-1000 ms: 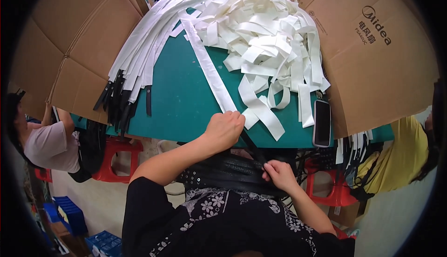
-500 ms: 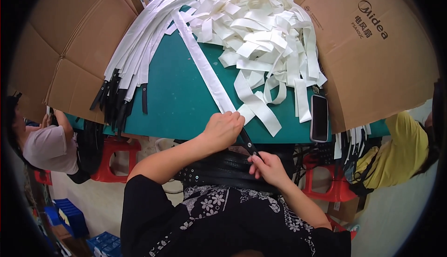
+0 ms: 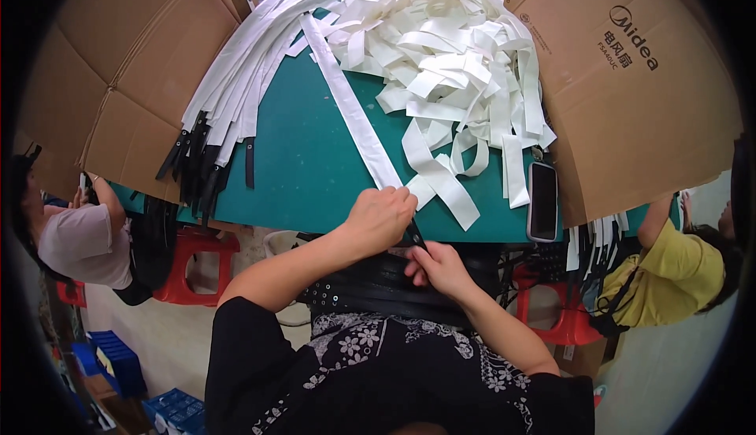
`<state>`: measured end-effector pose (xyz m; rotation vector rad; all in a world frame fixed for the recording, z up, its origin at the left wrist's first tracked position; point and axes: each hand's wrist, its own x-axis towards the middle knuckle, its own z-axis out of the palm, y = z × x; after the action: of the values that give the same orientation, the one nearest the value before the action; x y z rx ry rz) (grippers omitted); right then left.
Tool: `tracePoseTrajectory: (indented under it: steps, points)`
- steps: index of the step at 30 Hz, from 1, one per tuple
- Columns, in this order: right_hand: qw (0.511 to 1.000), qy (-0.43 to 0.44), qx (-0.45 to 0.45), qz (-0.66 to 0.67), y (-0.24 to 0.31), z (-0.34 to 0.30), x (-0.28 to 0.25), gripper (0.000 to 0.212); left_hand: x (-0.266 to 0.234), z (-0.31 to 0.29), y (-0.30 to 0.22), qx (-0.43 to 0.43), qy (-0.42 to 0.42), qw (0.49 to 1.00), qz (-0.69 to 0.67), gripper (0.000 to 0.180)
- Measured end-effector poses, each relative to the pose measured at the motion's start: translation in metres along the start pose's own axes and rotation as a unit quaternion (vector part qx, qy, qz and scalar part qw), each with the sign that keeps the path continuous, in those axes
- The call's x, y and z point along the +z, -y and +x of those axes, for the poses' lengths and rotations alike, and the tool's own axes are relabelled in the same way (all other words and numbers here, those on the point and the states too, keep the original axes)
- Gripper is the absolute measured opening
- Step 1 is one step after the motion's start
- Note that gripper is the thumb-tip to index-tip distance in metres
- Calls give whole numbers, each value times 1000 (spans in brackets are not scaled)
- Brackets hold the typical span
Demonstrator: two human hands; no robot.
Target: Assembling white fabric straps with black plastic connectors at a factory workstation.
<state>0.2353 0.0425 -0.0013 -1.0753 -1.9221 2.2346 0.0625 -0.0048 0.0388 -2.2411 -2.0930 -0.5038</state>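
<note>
A long white strip [image 3: 350, 108] runs diagonally across the green table toward me, and the black end of a belt [image 3: 415, 235] sticks out of its near end. My left hand [image 3: 381, 216] is closed over the place where white meets black, at the table's front edge. Just below it, my right hand [image 3: 439, 267] pinches the black belt end between thumb and fingers. How far the belt runs inside the white strip is hidden. More black belts with metal eyelets [image 3: 358, 299] lie across my lap.
White strips with black ends [image 3: 236, 92] lie side by side at left. A big heap of loose white strips [image 3: 449, 49] fills the back right. A phone [image 3: 542, 203] lies near the right edge. Cardboard [image 3: 638, 104] stands on both sides; people sit beyond on red stools [image 3: 197, 266].
My right hand has moved up and left, closer to my left hand, and less of the black belt end shows. My left hand stays closed in nearly the same place.
</note>
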Motion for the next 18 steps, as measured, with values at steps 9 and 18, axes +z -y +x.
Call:
tracePoseTrajectory:
  steps: [9,18]
  points:
    - [985,60,0,159,13,59,59,24,16,-29,47,-454,-110,792,-392,60]
    - [967,180,-136,-117,-5,64,71,29,-45,-149,146,-430,120,889,-101,37]
